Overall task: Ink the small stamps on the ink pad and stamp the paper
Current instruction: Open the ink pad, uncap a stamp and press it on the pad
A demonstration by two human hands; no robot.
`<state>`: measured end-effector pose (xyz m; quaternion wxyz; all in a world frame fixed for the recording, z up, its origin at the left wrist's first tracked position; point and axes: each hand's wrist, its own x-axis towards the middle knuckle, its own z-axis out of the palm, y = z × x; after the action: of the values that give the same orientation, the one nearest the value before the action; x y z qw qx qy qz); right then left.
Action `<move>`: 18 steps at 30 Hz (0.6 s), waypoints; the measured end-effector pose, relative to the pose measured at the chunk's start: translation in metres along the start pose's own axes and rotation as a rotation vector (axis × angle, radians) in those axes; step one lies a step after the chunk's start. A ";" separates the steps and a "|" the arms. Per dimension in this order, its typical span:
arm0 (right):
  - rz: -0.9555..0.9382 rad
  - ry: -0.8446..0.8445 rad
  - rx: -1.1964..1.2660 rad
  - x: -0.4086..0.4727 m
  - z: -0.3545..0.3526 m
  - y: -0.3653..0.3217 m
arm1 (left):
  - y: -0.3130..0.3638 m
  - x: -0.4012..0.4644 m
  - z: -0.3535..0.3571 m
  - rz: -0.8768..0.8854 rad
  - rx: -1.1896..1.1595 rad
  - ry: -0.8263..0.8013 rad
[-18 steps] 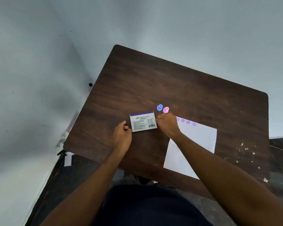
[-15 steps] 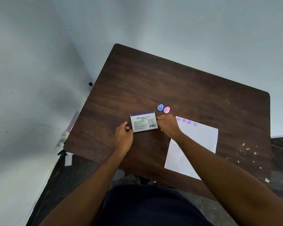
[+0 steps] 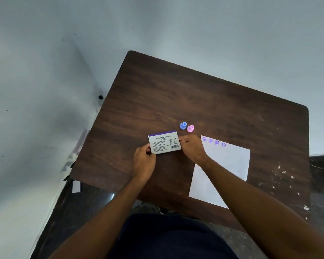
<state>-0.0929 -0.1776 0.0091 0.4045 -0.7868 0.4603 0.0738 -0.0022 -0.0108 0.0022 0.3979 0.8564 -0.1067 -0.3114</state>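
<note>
Pale walls are hemming in the dark wooden table (image 3: 204, 94) where I am sitting. Near its middle I am gripping the closed ink pad box (image 3: 164, 142), my left hand (image 3: 144, 161) pinching its left end and my right hand (image 3: 192, 147) pinching its right end. Just beyond it, the blue stamp (image 3: 183, 125) and pink stamp (image 3: 190, 128) are standing side by side. To my right, the paper (image 3: 228, 161) is lying flat, showing four purple prints (image 3: 214, 142) along its far edge.

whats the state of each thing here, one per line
white Faber-Castell stamp pad box: closed, flat on the table, held at both ends
left hand: grips the box's left end
right hand: pinches the box's right end
small blue plastic stamp: standing on the table, untouched
small pink plastic stamp: standing beside the blue one, untouched
white paper sheet: flat, four purple prints along its top edge
</note>
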 end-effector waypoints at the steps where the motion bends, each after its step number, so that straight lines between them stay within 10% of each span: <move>1: 0.008 0.018 0.028 0.000 -0.001 0.000 | 0.000 0.001 -0.001 0.002 -0.004 0.009; 10: 0.178 0.158 0.488 0.011 -0.003 -0.019 | 0.010 0.013 -0.014 0.034 -0.105 0.067; 18: 0.038 0.115 0.205 0.013 0.005 -0.031 | 0.013 0.019 -0.015 -0.045 -0.273 0.012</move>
<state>-0.0602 -0.1746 0.0168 0.4544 -0.7354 0.5025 -0.0113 0.0227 -0.0177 0.0109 0.5041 0.7984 -0.0415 -0.3268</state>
